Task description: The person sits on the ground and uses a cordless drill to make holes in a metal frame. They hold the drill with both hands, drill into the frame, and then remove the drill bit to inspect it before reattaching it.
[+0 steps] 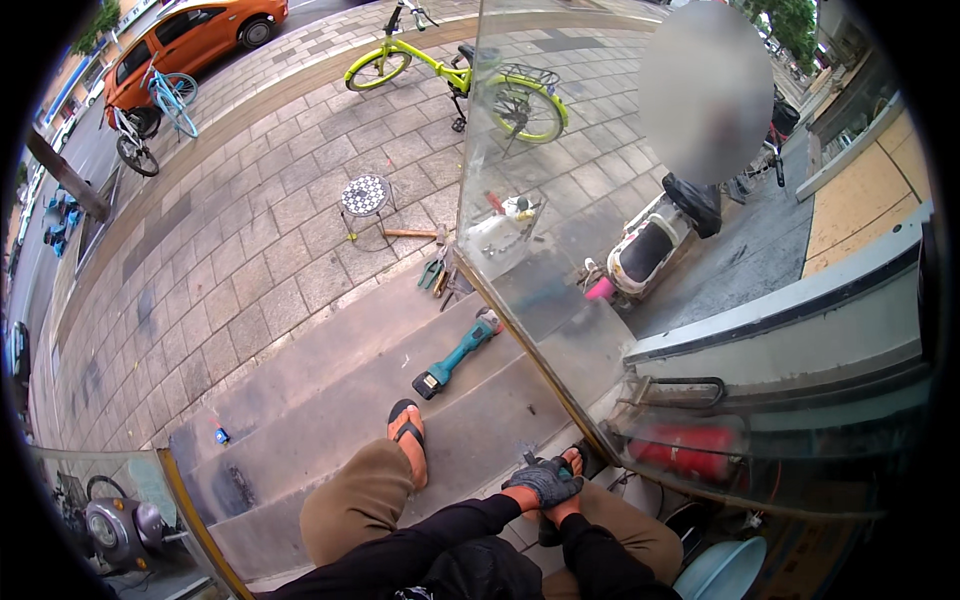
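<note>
My left hand (534, 482) and my right hand (567, 489), in dark grey gloves, are pressed together over my right knee. Their fingers are closed around something small; a bit of teal and a dark tip show, but I cannot make out what it is. Beyond them, a teal cordless angle grinder (460, 356) with a black battery lies on the steps, apart from both hands. Farther off, pliers with green handles (431, 273) and a wooden-handled hammer (412, 234) lie near the top of the steps by a patterned round stool (366, 196).
A glass door (535, 345) with a metal edge stands close on the right. Stone steps (320, 390) lead to paving with a yellow-green bicycle (430, 68). Behind the glass are a white scooter (645, 245) and a person. A pale blue basin (722, 572) sits at lower right.
</note>
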{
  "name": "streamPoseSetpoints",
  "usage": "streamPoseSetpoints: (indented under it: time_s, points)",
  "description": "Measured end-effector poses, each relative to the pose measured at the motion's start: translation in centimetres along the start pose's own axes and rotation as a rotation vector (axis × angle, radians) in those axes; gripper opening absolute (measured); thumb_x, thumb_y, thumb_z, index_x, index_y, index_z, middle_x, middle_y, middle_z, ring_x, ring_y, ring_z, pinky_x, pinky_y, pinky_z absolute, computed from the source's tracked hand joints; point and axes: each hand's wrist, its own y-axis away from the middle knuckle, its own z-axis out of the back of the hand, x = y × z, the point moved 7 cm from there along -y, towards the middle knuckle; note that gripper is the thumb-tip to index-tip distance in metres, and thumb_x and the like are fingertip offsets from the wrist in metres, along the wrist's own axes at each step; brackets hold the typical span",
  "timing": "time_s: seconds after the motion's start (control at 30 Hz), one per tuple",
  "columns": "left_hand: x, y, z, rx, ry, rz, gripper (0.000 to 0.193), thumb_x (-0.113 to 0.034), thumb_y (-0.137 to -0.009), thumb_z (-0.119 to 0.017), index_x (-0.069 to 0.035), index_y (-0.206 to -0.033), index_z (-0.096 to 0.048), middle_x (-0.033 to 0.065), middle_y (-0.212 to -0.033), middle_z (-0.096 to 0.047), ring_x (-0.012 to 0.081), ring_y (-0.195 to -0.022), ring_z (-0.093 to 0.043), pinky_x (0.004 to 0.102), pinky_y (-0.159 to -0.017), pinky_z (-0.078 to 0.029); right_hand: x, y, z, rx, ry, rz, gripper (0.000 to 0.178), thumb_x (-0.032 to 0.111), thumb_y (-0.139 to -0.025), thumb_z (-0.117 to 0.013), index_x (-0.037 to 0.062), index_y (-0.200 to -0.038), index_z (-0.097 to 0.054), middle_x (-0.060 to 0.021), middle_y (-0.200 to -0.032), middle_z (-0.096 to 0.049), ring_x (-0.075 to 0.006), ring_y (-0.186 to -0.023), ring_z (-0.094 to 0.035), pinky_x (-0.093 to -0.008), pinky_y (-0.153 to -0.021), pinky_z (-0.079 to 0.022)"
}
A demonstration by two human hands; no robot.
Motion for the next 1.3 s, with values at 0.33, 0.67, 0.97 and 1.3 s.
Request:
streamPoseSetpoints:
  time_s: [0.33, 0.67, 0.97, 1.3]
  points:
    - [-0.5, 0.4, -0.3, -0.024, 0.029, -0.013, 0.078, -0.061, -0.095, -0.058, -0.015, -0.157, -0.055, 0.0297, -0.141, -0.067, 0.0485, -0.130, -0.064, 0.0503, -0.114, -0.049, -1.0, 0.8, -0.2, -0.004, 0.010, -0.010, 0.071, 0.036, -0.095, -0.075, 0.0025, -0.154, -0.053, -0.0244, -0.153, -0.059, -0.0391, -0.148, -0.051, -0.0486, -0.125, -0.035]
    - [-2.0, 1.8, 1.9, -0.040, 0.108, 0.011, 0.077, -0.062, -0.091, -0.062, -0.013, -0.150, -0.059, 0.0276, -0.137, -0.070, 0.0458, -0.122, -0.070, 0.0488, -0.105, -0.056, -3.5, 2.8, -0.8, -0.021, 0.027, -0.001, 0.070, 0.037, -0.095, -0.074, 0.0021, -0.153, -0.055, -0.0250, -0.153, -0.059, -0.0401, -0.149, -0.049, -0.0492, -0.126, -0.034]
    - [-1.0, 1.8, 2.5, -0.062, 0.073, 0.076, 0.071, -0.059, -0.088, -0.067, -0.009, -0.138, -0.068, 0.0289, -0.132, -0.071, 0.0458, -0.117, -0.072, 0.0501, -0.103, -0.057, -1.8, 2.9, -0.5, 0.091, 0.208, -0.035, 0.068, 0.037, -0.095, -0.074, 0.0028, -0.151, -0.057, -0.0249, -0.154, -0.059, -0.0410, -0.148, -0.050, -0.0488, -0.125, -0.036]
    - [-1.4, 1.4, 2.1, 0.019, 0.097, 0.109, 0.073, -0.058, -0.087, -0.068, -0.009, -0.141, -0.065, 0.0276, -0.132, -0.071, 0.0441, -0.116, -0.073, 0.0479, -0.102, -0.057, -2.7, 2.9, 0.1, 0.011, -0.281, -0.144, 0.056, 0.028, -0.100, -0.072, 0.0064, -0.149, -0.057, -0.0162, -0.147, -0.064, -0.0321, -0.138, -0.060, -0.0430, -0.118, -0.044]
